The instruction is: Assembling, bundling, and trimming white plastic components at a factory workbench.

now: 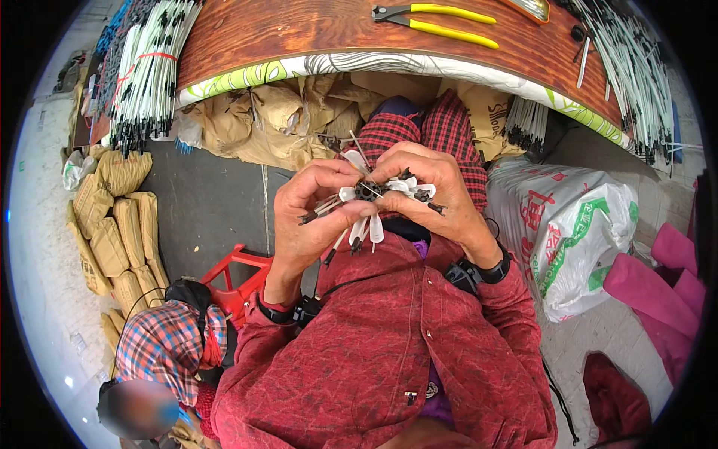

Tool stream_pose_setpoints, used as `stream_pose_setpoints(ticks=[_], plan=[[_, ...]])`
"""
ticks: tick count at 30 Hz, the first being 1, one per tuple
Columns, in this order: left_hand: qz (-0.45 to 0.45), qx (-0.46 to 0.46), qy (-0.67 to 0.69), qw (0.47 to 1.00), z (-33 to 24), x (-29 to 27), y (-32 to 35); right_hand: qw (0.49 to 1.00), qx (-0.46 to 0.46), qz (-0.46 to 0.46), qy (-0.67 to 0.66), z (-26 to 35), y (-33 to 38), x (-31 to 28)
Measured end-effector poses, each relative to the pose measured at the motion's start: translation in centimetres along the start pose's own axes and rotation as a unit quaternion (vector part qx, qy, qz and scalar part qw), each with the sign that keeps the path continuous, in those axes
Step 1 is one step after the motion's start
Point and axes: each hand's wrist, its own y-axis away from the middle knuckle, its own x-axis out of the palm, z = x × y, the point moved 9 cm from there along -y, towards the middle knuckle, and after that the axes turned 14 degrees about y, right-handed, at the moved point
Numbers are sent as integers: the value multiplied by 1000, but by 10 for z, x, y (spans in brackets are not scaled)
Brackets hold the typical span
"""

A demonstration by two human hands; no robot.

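Observation:
Just above my lap, both hands grip a black round hub [368, 191] with clear-white plastic pieces and thin black-tipped rods fanned out around it. My left hand [308, 209] pinches it from the left, thumb and fingertips meeting near the hub. From the other side, my right hand [441, 182] pinches it, with several rods poking out under the fingers. A thin pale rod stands up between the two hands. The fingers partly cover the hub, so its exact build is hard to make out.
Pliers [437, 22] with yellow handles lie on the wooden table [292, 34]. Bundles of white black-tipped rods [155, 67] hang over its edges. A white plastic bag [523, 217] stands at right, a red stool [238, 273] at left. Another person [164, 340] sits lower left.

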Motion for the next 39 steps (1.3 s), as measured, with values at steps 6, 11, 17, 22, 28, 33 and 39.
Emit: stream_pose_setpoints(ticks=[6, 11, 17, 22, 28, 33, 39], plan=[[-1, -6, -69, 998, -6, 0, -4, 1000, 5, -16, 14, 2, -1, -1], [15, 34, -164, 986, -13, -1, -4, 999, -8, -33, 38, 4, 0, -1], [-2, 17, -77, 997, -9, -1, -3, 997, -34, -41, 65, 7, -1, -1], [-18, 0, -50, 999, -6, -3, -8, 996, -39, -44, 67, 8, -2, 1], [-32, 5, -94, 995, -7, -14, -7, 996, -33, -36, 74, 10, -1, 2], [-17, 37, -99, 994, -7, -17, -9, 997, -33, -31, 58, 12, -2, 3], [-20, 41, -112, 993, -10, -9, -12, 989, 12, -104, 106, 1, 3, 2]])
